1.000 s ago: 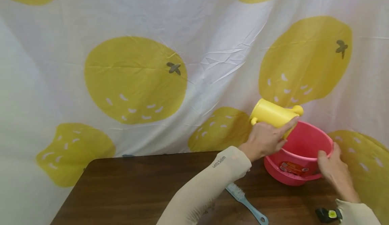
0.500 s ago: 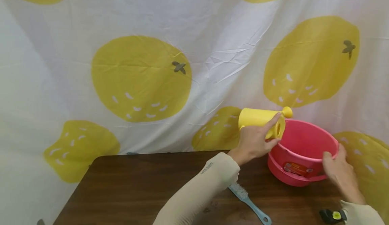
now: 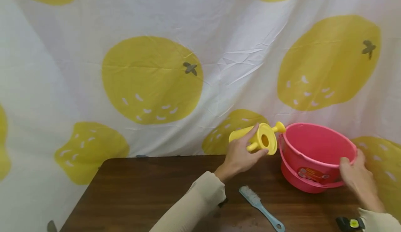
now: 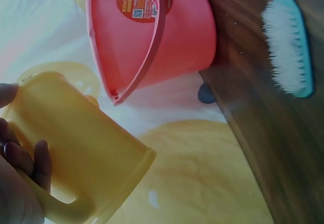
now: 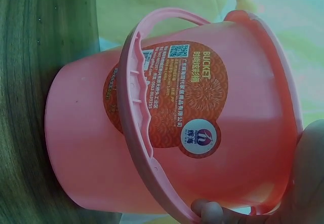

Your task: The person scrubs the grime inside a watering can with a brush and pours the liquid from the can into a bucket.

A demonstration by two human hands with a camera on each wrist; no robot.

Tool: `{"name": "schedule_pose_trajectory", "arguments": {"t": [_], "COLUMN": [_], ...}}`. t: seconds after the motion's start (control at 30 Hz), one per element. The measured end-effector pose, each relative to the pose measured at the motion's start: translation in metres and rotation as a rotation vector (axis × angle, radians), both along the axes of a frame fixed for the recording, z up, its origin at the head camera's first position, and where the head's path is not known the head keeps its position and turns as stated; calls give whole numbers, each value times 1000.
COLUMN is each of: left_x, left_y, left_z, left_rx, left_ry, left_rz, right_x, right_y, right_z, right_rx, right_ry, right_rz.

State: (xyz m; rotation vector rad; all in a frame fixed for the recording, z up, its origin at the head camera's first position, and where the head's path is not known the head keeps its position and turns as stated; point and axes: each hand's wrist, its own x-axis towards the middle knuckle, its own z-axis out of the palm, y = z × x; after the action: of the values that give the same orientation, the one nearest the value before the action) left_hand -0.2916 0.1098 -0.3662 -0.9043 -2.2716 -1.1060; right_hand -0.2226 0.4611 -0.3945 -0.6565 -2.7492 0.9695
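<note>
A yellow watering can [image 3: 242, 133] is tilted on its side in the air, left of the pink bucket [image 3: 316, 160]. My left hand [image 3: 241, 155] grips it by the handle, fingers curled round, as the left wrist view also shows. Its round opening faces toward me and its spout points right, close to the bucket's rim. The bucket stands on the table, its handle hanging down across the labelled front. My right hand [image 3: 358, 174] holds the bucket's right rim, thumb on the near side. Little of the bucket's inside can be seen.
A light blue brush [image 3: 261, 206] with white bristles lies on the dark wooden table [image 3: 141, 190], in front of the bucket. Behind the table hangs a white curtain [image 3: 225, 33] with yellow fruit prints. A black wrist strap [image 3: 349, 223] shows by my right sleeve.
The watering can has moved left and down, away from above the bucket, and turned so that its opening shows. The right hand stays on the bucket's rim.
</note>
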Motion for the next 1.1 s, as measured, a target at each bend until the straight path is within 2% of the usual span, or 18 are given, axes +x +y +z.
{"name": "schedule_pose_trajectory", "arguments": {"t": [0.2, 0.5, 0.77, 1.1], "left_x": [16, 34, 48, 56], "left_y": [-26, -61, -89, -123], "left_z": [-5, -11, -20, -36], "left_rx": [126, 288, 384, 444], "left_ry": [-111, -275, -343, -428], "left_rz": [-55, -148, -190, -220], "right_x": [-1, 1, 1, -1], "right_y": [-1, -5, -5, -5], "right_z": [1, 2, 2, 3], "right_rx": [5, 16, 20, 4], "right_ry": [-11, -35, -27, -43], "right_rz": [-33, -38, -14, -37]}}
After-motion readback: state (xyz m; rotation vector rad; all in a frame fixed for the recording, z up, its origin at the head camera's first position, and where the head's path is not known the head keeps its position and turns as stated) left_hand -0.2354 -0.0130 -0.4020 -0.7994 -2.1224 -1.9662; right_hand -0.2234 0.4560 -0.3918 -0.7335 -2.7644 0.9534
